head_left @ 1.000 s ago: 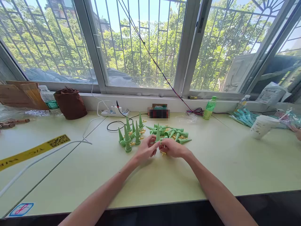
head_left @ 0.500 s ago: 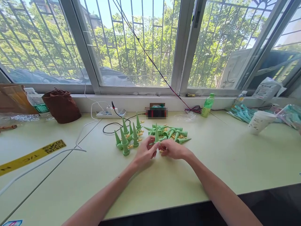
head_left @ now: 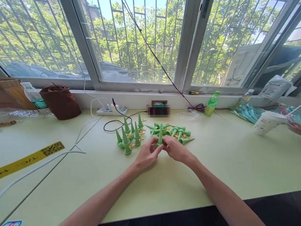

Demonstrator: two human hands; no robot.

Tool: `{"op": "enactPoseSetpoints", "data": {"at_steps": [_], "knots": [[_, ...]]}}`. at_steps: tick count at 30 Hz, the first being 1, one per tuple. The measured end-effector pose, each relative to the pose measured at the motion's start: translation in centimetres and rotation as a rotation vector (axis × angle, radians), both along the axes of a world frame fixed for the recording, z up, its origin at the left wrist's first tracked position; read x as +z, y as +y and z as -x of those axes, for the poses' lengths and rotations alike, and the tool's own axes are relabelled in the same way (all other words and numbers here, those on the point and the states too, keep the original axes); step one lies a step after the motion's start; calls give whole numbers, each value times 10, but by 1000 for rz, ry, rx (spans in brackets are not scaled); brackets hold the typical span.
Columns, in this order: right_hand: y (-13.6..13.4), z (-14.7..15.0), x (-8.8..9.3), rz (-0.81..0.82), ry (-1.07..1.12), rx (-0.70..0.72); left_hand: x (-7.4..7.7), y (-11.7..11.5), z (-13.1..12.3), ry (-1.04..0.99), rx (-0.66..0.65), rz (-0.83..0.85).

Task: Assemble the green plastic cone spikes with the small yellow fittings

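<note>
Just in front of me a green watering spike [head_left: 160, 135] stands point up between my hands. My left hand [head_left: 148, 153] has its thumb and fingers round the lower part of the spike from the left. From the right my right hand [head_left: 176, 149] closes its fingers on the same base; the fingertips are partly hidden. To the left stands a group of similar spikes [head_left: 126, 142], most upright, with small yellow valves [head_left: 142, 133] sticking out sideways. Behind and right of my hands lies a loose pile of green spikes [head_left: 180, 133] mixed with yellow valve pieces [head_left: 187, 137].
A power strip [head_left: 103, 111], black cable [head_left: 108, 129] and small blurred device [head_left: 159, 110] line the back. On the right are a green bottle [head_left: 211, 104], a white cup [head_left: 268, 123] and another person's hand [head_left: 295, 128]. A brown pouch [head_left: 61, 103] is at left.
My right fingers have shifted round behind the spike's base, which has turned slightly in my grip. The camera view has moved a little. Another person's hand has come in at the right edge.
</note>
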State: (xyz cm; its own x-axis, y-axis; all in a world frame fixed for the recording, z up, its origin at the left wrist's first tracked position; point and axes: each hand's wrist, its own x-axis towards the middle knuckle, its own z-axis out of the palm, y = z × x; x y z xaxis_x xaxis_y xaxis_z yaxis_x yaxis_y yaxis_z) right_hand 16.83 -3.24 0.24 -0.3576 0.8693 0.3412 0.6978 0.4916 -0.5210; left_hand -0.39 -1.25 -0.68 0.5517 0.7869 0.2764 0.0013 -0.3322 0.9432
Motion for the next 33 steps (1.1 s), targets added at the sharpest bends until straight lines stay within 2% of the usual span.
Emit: {"op": "enactPoseSetpoints", "data": {"at_steps": [9,17,29,33], "knots": [[-6,8,0,-52,100,37,10,-9,9,39,-20,-110],[-8,15,-2,-53,166,29,8,-15,12,104,3,-160],[-11,17,-3,-49,337,14,5,-25,0,65,117,-197],[-9,13,-6,-52,330,-52,4,-31,-5,46,133,-188]]}}
